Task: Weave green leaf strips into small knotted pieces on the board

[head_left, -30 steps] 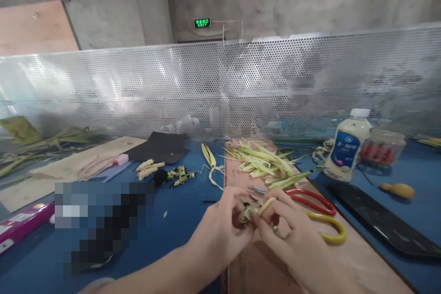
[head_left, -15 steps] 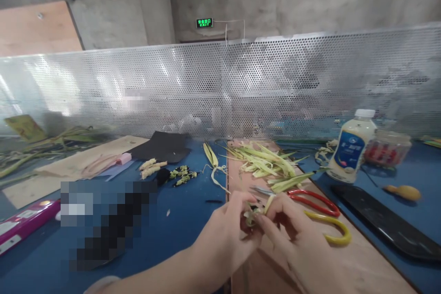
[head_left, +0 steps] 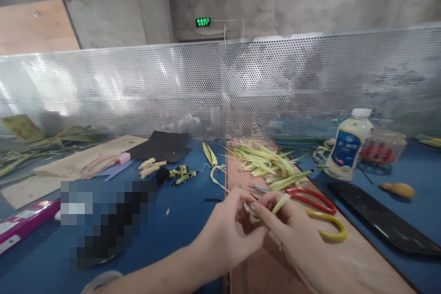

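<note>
My left hand [head_left: 229, 229] and my right hand [head_left: 289, 227] meet over the brown board [head_left: 347, 257], both pinched on a small pale green leaf strip [head_left: 272, 206] folded between the fingertips. One end of the strip sticks up to the right past my right fingers. Just behind my hands lie scissors with one red and one yellow handle [head_left: 317, 213]. Farther back on the board lies a pile of cut green leaf strips [head_left: 263, 161].
A white bottle with a blue label [head_left: 347, 144] and a clear jar [head_left: 386, 147] stand at the right. A black tray [head_left: 382, 220] lies at the right front. Small woven leaf pieces [head_left: 181, 173], black cloth [head_left: 161, 146] and a perforated metal screen [head_left: 220, 87] lie beyond.
Both hands have kept working the leaf strip and shifted slightly up and back; the strip's free end now points up to the right.
</note>
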`<state>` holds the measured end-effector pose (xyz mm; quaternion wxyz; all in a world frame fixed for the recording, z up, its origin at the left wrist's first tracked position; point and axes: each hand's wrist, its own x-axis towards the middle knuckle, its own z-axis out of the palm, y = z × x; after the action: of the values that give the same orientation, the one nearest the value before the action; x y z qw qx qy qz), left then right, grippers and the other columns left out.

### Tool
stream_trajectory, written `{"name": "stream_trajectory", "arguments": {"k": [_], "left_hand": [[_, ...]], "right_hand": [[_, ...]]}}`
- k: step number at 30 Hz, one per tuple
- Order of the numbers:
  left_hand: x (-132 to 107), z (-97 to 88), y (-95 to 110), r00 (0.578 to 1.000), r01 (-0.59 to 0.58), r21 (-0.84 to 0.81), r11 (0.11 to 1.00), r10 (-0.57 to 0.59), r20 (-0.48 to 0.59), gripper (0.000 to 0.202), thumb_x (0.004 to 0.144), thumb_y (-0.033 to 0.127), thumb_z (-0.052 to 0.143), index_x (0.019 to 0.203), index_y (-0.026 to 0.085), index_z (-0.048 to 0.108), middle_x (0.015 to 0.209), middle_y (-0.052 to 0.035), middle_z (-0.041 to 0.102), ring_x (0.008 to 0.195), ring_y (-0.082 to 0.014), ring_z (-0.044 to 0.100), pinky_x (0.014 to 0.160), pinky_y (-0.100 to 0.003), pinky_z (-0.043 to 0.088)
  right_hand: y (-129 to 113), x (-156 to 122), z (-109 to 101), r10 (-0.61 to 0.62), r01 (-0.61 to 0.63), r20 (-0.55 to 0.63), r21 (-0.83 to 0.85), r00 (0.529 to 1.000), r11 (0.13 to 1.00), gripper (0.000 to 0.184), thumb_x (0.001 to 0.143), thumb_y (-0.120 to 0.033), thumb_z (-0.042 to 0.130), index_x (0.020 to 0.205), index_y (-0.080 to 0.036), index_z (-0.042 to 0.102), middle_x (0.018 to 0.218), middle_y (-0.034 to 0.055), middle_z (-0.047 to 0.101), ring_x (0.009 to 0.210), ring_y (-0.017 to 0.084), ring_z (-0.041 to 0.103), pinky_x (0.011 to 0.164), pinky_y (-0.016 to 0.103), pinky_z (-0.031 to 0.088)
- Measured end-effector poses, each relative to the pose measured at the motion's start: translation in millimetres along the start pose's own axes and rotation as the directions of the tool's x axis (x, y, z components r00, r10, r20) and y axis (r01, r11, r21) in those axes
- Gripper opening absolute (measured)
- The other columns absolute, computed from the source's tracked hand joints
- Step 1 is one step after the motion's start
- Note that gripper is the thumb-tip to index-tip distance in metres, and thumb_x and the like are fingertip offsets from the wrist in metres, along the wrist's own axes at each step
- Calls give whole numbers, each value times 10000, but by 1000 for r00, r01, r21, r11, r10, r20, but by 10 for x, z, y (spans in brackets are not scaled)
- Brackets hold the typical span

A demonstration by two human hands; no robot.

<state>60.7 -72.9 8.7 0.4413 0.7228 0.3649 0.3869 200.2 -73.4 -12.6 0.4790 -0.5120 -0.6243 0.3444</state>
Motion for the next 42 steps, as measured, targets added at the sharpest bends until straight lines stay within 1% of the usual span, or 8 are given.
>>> {"name": "stream_trajectory", "arguments": {"k": [5, 8, 12, 21, 29, 33, 38, 42], "left_hand": [[47, -34, -33, 996, 86, -321, 943, -69, 63, 172, 819, 330, 451, 810, 164, 408, 664, 8, 536, 576, -100, 544, 586, -247, 429], [69, -44, -94, 998, 64, -266, 962, -55, 40, 188, 840, 344, 425, 777, 167, 411, 592, 18, 539, 524, -97, 522, 562, -245, 421], [57, -46, -134, 1000, 20, -117, 993, -22, -16, 224, 856, 372, 388, 772, 173, 445, 590, 11, 562, 554, -113, 550, 603, -251, 422], [52, -49, -114, 996, 35, -22, 999, -36, -79, 243, 869, 395, 331, 769, 186, 403, 525, 33, 536, 452, -97, 487, 505, -220, 391], [59, -60, -163, 984, 61, -16, 998, -63, -169, 239, 870, 403, 315, 790, 195, 400, 480, 69, 449, 432, -85, 409, 478, -202, 328], [67, -78, -174, 977, 54, 5, 999, -52, -205, 227, 867, 390, 332, 785, 191, 405, 505, 76, 394, 449, -84, 383, 479, -204, 310], [93, -77, -151, 969, 63, -23, 998, -66, -239, 219, 868, 382, 326, 793, 186, 385, 521, 80, 342, 435, -79, 331, 442, -203, 275], [89, -57, -129, 959, 63, -87, 994, -85, -272, 210, 868, 384, 329, 805, 188, 369, 551, 77, 335, 456, -74, 347, 450, -198, 282]], "right_hand": [[6, -5, 8, 21, -21, -5, 92, 1000, 996, 252, 792, -433, 503, 694, -206, 457, 528, -53, 486, 443, 107, 461, 432, 227, 351], [-21, -20, 22, 36, -33, -19, 115, 999, 993, 253, 829, -434, 441, 720, -208, 476, 569, -24, 550, 479, 128, 508, 446, 234, 389], [-32, -14, 20, -14, 13, -164, -6, 986, 1000, 284, 839, -437, 418, 714, -207, 528, 696, 9, 615, 719, 178, 584, 677, 263, 449], [-45, -8, -3, -89, 48, -205, -198, 975, 979, 366, 842, -465, 394, 688, -196, 590, 635, 21, 640, 665, 188, 599, 665, 249, 451], [-43, -46, -27, -120, 90, -177, -173, 977, 981, 284, 851, -401, 414, 971, -221, 599, 1012, 47, 643, 1005, 206, 543, 882, 282, 390], [-6, -46, -45, -95, 74, -161, -130, 982, 989, 337, 859, -431, 376, 1029, -233, 589, 971, 47, 650, 950, 214, 575, 769, 284, 454], [-16, -38, -58, -59, 47, -170, -72, 984, 996, 369, 851, -458, 372, 1033, -231, 600, 621, 14, 634, 795, 222, 625, 593, 260, 482], [-15, -25, -54, -79, 81, -193, 4, 978, 997, 334, 848, -448, 398, 997, -248, 620, 901, 35, 665, 920, 209, 599, 792, 288, 453]]}}
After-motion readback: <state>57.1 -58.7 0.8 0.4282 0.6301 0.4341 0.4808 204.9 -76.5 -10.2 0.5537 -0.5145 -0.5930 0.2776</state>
